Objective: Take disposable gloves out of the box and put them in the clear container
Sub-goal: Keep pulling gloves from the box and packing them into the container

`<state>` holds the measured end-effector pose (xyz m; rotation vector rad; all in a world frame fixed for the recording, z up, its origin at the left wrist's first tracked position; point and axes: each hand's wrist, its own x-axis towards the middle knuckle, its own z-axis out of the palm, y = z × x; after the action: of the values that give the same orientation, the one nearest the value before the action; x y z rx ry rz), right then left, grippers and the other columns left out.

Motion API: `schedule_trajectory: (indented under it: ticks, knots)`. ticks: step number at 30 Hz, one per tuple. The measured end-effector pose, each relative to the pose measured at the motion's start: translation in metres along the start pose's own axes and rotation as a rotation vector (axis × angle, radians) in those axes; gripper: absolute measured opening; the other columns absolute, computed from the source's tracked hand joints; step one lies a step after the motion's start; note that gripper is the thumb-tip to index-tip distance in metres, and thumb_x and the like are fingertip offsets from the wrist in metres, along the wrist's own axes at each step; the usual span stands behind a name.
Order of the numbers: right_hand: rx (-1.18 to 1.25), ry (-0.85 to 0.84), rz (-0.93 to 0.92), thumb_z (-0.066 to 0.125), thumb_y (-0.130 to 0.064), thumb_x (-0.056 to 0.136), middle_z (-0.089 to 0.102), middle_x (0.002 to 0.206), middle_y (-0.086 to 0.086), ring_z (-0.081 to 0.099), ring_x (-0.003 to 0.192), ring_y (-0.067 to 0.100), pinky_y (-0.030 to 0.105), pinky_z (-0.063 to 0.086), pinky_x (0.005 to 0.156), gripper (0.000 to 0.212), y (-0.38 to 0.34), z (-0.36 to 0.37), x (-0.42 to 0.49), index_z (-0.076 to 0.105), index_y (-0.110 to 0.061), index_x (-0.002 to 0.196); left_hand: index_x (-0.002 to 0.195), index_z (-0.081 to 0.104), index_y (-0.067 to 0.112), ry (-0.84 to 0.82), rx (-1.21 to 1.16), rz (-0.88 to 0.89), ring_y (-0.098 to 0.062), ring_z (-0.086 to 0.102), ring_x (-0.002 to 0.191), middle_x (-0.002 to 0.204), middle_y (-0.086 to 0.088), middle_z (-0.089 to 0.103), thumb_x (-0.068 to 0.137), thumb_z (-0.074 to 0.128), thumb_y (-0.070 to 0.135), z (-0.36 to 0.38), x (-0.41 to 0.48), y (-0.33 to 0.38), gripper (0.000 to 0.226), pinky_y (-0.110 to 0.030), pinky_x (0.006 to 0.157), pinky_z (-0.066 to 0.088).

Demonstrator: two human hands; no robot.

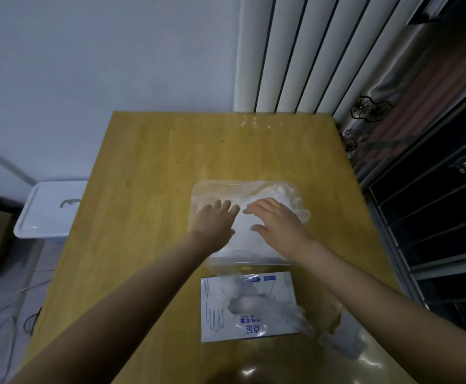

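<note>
Head view — left hand [214,223], right hand [276,221] both flat, pressing gloves [242,231]; one clear container [220,185], one box [215,297].

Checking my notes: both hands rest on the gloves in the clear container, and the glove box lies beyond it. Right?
No. In the head view the glove box lies nearer the person than the clear container; the left hand and right hand do rest on the gloves.

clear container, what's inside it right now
Translucent disposable gloves lie in the clear container, one draped over its right rim. The left hand and right hand rest flat on the pile, hiding its middle and the bottom.
</note>
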<state>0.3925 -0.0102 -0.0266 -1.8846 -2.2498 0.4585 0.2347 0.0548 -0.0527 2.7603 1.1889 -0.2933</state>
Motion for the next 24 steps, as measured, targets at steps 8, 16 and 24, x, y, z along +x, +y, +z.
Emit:
schedule_trajectory:
  ticks: [8,16,24]
  knots:
    - [-0.250,-0.499,0.125,0.056,-0.014,0.092,-0.001,0.161,0.002,0.003,0.147,0.022,0.033,0.006,0.117,0.075,0.030,0.031,0.016,0.011,-0.025,0.152,0.152,0.002,0.019,-0.400,0.213,-0.033,-0.036,0.006,0.145,0.159,-0.012,-0.004,0.086,0.063,0.044,0.035,0.016,-0.004,0.093,-0.044,0.116,0.015]
    - [-0.219,-0.574,0.209,0.045,-0.008,0.095,0.003,0.160,0.003,0.004,0.147,0.024,0.038,0.011,0.118,0.071,0.038,0.045,0.030,0.008,-0.026,0.152,0.153,0.003,0.021,-0.457,0.231,-0.053,-0.034,0.006,0.146,0.159,-0.007,-0.008,0.091,0.062,0.034,0.042,0.021,-0.004,0.086,-0.037,0.108,0.031]
    - [0.143,-0.213,0.270,0.050,0.001,0.091,0.039,0.145,0.006,0.038,0.131,0.021,0.031,0.036,0.106,0.056,0.015,0.001,0.016,0.032,-0.013,0.142,0.145,0.027,0.015,-0.228,0.044,-0.123,-0.024,0.056,0.111,0.124,-0.007,0.056,0.097,0.047,0.026,0.014,0.019,-0.002,0.053,-0.035,0.094,0.040]
